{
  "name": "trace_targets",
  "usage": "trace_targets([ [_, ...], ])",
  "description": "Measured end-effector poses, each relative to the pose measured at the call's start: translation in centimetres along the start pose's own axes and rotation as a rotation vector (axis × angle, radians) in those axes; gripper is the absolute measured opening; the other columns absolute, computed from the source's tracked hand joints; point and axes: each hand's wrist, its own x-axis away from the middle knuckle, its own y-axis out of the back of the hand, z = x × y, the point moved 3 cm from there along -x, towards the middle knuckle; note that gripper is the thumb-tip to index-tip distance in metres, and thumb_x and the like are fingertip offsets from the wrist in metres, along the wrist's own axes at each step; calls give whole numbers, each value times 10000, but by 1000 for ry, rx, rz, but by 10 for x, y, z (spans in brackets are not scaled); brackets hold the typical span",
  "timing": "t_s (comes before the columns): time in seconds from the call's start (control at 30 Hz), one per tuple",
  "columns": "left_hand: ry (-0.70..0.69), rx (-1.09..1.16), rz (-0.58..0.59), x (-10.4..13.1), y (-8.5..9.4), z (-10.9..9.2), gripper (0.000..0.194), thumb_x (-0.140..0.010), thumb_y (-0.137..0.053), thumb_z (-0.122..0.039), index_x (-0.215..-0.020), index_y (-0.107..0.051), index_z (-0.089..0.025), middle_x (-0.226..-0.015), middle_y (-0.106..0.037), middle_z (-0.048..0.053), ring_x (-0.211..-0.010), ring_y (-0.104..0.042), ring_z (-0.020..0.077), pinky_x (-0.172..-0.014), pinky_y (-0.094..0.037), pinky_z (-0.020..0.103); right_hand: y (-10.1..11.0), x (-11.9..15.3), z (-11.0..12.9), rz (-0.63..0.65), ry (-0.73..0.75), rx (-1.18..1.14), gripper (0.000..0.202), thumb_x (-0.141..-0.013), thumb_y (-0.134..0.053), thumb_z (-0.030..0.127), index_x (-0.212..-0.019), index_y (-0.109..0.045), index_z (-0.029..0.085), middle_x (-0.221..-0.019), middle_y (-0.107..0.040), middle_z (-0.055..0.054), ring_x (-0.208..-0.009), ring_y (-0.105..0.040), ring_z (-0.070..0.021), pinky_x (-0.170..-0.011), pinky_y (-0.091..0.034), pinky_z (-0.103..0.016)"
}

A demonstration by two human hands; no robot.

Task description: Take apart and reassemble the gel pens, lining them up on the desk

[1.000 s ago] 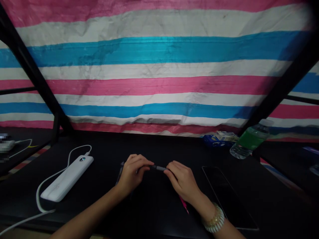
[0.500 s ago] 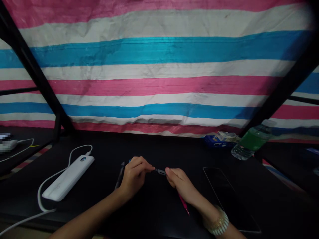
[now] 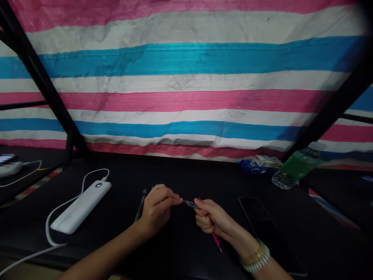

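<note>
Between my hands is a small dark grey piece [image 3: 190,204] with a thin tip pointing left. My right hand [image 3: 211,217], with a beaded bracelet at its wrist, is closed round its right end. A pink pen [image 3: 216,240] passes under or through that hand, its pointed end toward me; whether it is gripped is hard to tell. My left hand [image 3: 159,206] pinches at the piece's thin left tip. A dark pen [image 3: 141,206] lies just left of my left hand, and a bit of blue shows behind that hand.
A white power bank [image 3: 81,208] with a cable lies on the black table [image 3: 122,171] at left. At right are a phone [image 3: 268,229], a tilted bottle [image 3: 300,165] and a blue packet [image 3: 252,167]. Striped sheeting [image 3: 186,101] hangs behind.
My right hand has turned so its curled fingers show, and the grey piece tilts more downward to the right. The pink pen's upper end now shows above that hand. The view has shifted slightly.
</note>
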Motion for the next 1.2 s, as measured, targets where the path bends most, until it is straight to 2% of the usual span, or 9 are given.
trace_targets([
  [0.3,-46,-44,64,-2,3,-2,301,-863,-552,-7,-941,-702,-256,-810,-704,-8,-731,-631,130,-839,-478,364,2,0,-4,96,-170,-164,528,-903,-539,528,-564,-284,214,-388,-211,119,-360,-98,-35,-356,-58,-172],
  [0.37,38,-53,78,-5,5,2,288,-851,-595,-48,-958,-715,-287,-989,-695,27,-933,-628,185,-927,-456,420,-1,0,-2,108,-116,-173,514,-870,-598,527,-576,-327,205,-412,-232,114,-376,-117,-36,-365,-77,-173],
  [0.43,187,41,68,-8,7,7,290,-842,-648,-129,-1065,-698,-308,-1307,-558,73,-1192,-520,265,-992,-432,471,-5,-1,-1,119,-56,-169,484,-845,-638,527,-599,-396,188,-440,-282,101,-393,-163,-37,-379,-115,-175],
  [0.53,486,484,42,-8,2,16,548,-882,-629,-236,-1385,-441,-346,-1495,-346,113,-1262,-486,287,-996,-455,491,-8,-1,-1,116,-20,-136,441,-844,-639,537,-664,-486,165,-472,-338,85,-407,-214,-38,-398,-155,-182],
  [0.6,652,799,37,-6,-5,20,627,-902,-611,-281,-1444,-301,-331,-1421,-448,136,-1187,-562,264,-970,-483,476,-8,-1,-4,104,-44,-94,444,-842,-631,559,-689,-511,159,-470,-345,85,-397,-214,-33,-394,-147,-183],
  [0.7,796,996,16,-2,-12,21,488,-892,-633,-289,-1319,-399,-249,-1199,-621,124,-1007,-660,228,-900,-517,412,-10,0,-8,82,-77,9,483,-844,-606,591,-684,-547,140,-442,-330,93,-371,-207,-25,-380,-138,-184],
  [0.8,873,1011,-46,0,-11,23,503,-871,-665,-263,-1277,-368,-257,-1046,-683,80,-798,-687,168,-757,-536,321,-14,0,-8,47,-59,139,532,-867,-534,630,-815,-612,107,-410,-357,95,-347,-197,-26,-360,-142,-181],
  [0.93,970,1001,-76,0,-9,25,492,-853,-688,-263,-1234,-376,-253,-998,-705,65,-695,-651,123,-651,-507,248,-16,-1,-3,-61,32,198,553,-859,-521,642,-1097,-539,142,-404,-439,100,-320,-201,-39,-333,-120,-168],
  [1.2,1026,1068,-17,0,-12,29,455,-770,-765,-275,-1117,-477,-213,-897,-717,52,-631,-661,140,-580,-499,240,-8,-1,5,-195,160,128,455,-851,-577,572,-1052,-555,164,-449,-369,112,-393,-179,-48,-368,-102,-177],
])
